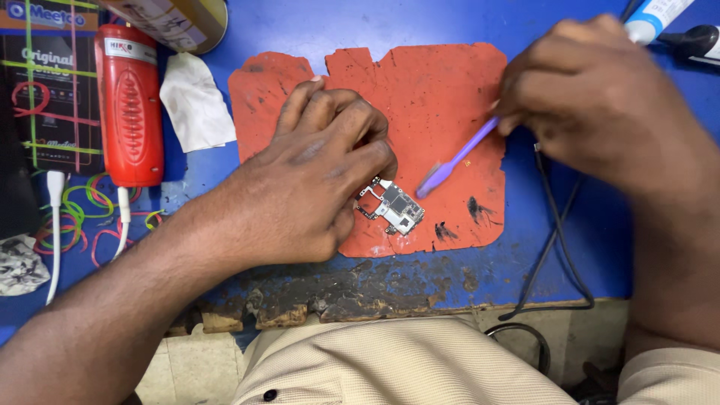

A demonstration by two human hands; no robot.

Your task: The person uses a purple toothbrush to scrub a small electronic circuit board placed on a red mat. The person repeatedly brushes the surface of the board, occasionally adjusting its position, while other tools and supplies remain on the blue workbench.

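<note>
A small phone circuit board (395, 206) lies on a worn orange mat (435, 97) on the blue bench. My left hand (311, 176) rests palm down on the mat and pins the board's left end with its fingertips. My right hand (592, 97) grips the handle of a purple brush (454, 161), whose bristle end points down-left and hovers just right of the board. Whether the bristles touch the board I cannot tell.
A red cylindrical tool (129, 105) and a white rag (193, 101) lie left of the mat, with coloured rubber bands (82, 206) and a white cable (54, 225). A black cable (559, 232) runs down the right. The bench's front edge (337, 300) is charred and chipped.
</note>
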